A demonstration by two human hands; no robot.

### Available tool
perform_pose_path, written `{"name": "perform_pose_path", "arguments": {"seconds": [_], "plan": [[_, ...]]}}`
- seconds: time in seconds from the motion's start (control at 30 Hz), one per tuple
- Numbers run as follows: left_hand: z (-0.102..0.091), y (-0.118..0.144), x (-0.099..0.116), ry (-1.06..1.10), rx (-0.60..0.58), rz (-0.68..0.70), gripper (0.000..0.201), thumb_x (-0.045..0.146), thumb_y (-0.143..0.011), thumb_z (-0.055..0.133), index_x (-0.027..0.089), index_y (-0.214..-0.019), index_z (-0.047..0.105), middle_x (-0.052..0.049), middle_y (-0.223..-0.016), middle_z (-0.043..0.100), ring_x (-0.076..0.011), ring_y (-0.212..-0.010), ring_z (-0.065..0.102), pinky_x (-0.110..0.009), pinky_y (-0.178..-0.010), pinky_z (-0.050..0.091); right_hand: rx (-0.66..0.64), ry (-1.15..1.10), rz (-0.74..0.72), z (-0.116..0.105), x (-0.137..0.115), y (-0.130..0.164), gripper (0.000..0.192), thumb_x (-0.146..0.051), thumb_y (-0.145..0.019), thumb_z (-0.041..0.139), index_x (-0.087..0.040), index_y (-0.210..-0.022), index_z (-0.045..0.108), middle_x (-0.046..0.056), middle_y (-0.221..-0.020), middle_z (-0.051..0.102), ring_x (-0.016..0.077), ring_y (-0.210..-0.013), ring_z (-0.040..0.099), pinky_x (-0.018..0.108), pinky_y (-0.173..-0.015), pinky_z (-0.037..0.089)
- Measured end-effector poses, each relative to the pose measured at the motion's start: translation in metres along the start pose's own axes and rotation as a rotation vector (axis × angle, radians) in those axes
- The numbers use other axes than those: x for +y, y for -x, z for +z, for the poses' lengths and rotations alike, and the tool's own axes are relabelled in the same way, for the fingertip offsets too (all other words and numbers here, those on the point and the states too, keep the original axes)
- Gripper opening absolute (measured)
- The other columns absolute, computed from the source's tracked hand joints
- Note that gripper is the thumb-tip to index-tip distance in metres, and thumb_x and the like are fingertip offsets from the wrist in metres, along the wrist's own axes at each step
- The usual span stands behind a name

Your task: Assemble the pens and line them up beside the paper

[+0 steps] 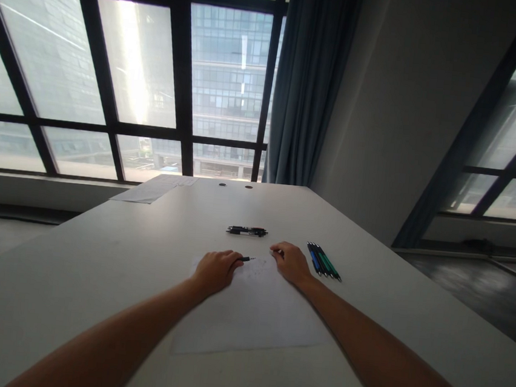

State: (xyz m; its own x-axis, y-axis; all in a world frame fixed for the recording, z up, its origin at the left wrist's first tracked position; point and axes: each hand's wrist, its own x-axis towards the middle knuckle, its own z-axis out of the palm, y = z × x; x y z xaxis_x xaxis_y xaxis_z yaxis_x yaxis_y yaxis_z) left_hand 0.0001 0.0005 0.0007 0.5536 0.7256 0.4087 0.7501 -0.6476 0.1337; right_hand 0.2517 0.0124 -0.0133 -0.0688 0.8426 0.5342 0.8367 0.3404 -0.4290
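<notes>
My left hand (215,268) is closed around a dark pen (246,259), whose tip pokes out to the right over a white sheet of paper (251,311) on the table (95,275). My right hand (291,262) rests at the sheet's far right corner with the fingers curled; whether it holds anything small I cannot tell. Just right of that hand lies a bunch of blue and green pens (324,261). A pair of black pens (247,231) lies farther away, beyond both hands.
More sheets of paper (153,189) lie at the table's far left corner. Two round cable holes (235,186) sit near the far edge. Large windows (137,66), a blue curtain (312,83) and a grey wall stand behind the table.
</notes>
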Motion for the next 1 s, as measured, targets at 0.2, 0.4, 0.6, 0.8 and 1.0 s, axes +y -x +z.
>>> {"name": "perform_pose_path", "arguments": {"seconds": [0.2,0.4,0.6,0.8,1.0], "plan": [[0.0,0.0,0.0,-0.002,-0.003,-0.001,0.032,0.038,-0.099,0.039,0.025,-0.112,0.066,-0.004,-0.104,0.073,-0.0207,-0.088,0.069,-0.03,-0.074,0.053,-0.012,0.053,0.011,-0.001,-0.001,0.001,0.029,-0.005,-0.08,0.052,-0.016,-0.1,0.07,0.007,-0.1,0.07,0.0199,-0.088,0.063,0.032,-0.083,0.047],[0.0,0.0,0.0,0.003,-0.004,-0.005,0.032,0.038,-0.099,0.039,0.024,-0.111,0.065,-0.003,-0.105,0.073,-0.0204,-0.088,0.069,-0.029,-0.074,0.052,0.192,0.01,-0.126,-0.004,-0.016,0.002,0.033,0.0,-0.078,0.043,-0.016,-0.096,0.065,0.006,-0.095,0.067,0.0201,-0.092,0.061,0.032,-0.085,0.044],[-0.002,0.001,0.002,0.005,0.01,-0.013,0.029,0.037,-0.099,0.041,0.024,-0.112,0.064,-0.004,-0.105,0.072,-0.0197,-0.086,0.069,-0.029,-0.073,0.051,0.002,-0.06,-0.273,0.003,-0.049,0.013,0.013,-0.018,-0.088,0.058,-0.018,-0.098,0.066,0.005,-0.09,0.066,0.0174,-0.076,0.059,0.031,-0.076,0.045],[-0.002,0.0,0.002,0.011,0.039,0.043,0.027,0.032,-0.099,0.041,0.023,-0.112,0.063,-0.005,-0.103,0.071,-0.0195,-0.092,0.066,-0.032,-0.082,0.049,-0.032,-0.087,-0.28,0.003,-0.055,0.016,0.008,-0.017,-0.088,0.061,-0.019,-0.088,0.068,0.004,-0.083,0.066,0.0176,-0.076,0.058,0.031,-0.075,0.044],[-0.002,0.0,0.002,0.072,0.042,0.174,0.039,0.017,-0.095,0.041,0.026,-0.132,0.05,-0.006,-0.113,0.066,-0.0205,-0.102,0.062,-0.036,-0.091,0.047,-0.032,-0.178,-0.334,0.001,-0.057,0.018,0.008,-0.017,-0.088,0.059,-0.018,-0.089,0.067,0.004,-0.081,0.064,0.0167,-0.074,0.058,0.029,-0.072,0.044]]}}
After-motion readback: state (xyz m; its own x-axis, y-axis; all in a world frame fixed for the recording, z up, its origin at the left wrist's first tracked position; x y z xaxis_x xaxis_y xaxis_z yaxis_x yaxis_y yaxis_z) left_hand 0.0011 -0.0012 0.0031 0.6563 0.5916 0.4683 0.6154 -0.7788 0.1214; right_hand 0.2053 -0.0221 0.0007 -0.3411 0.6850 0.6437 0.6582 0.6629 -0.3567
